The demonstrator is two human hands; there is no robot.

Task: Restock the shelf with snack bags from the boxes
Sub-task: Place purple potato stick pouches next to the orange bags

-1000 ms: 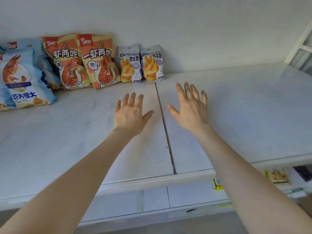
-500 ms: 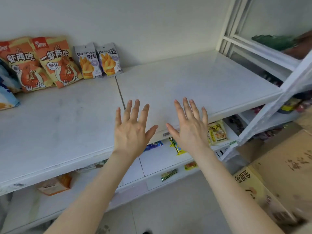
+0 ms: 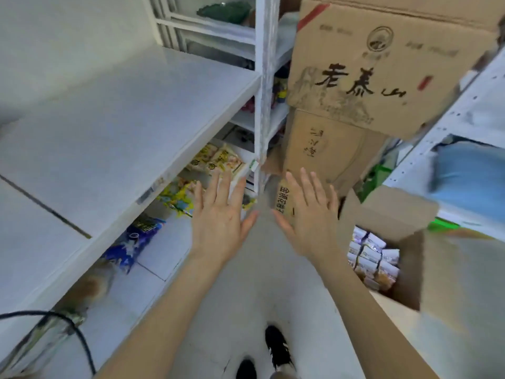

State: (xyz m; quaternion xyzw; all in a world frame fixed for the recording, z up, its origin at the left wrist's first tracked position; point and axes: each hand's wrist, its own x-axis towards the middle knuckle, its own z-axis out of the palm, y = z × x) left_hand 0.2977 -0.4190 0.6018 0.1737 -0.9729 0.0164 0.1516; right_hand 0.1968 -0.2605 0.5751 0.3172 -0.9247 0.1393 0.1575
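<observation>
Black shoes (image 3: 277, 348) at 6 o'clock on the pale floor (image 3: 246, 296). Both arms out at centre: left hand (image 3: 218, 220) and right hand (image 3: 307, 217) flat, fingers spread, each grip released, holding nothing, probably free to reach for stock. Open box (image 3: 426, 258) at 4 o'clock, flaps up, snack bags (image 3: 371, 261) packed inside, just right of the right hand. Top shelf (image 3: 131, 127) at 10 o'clock bare here, so room to fill. Lower shelf holds yellow packets (image 3: 218, 160). Stacked cartons (image 3: 363, 69) at 1 o'clock.
</observation>
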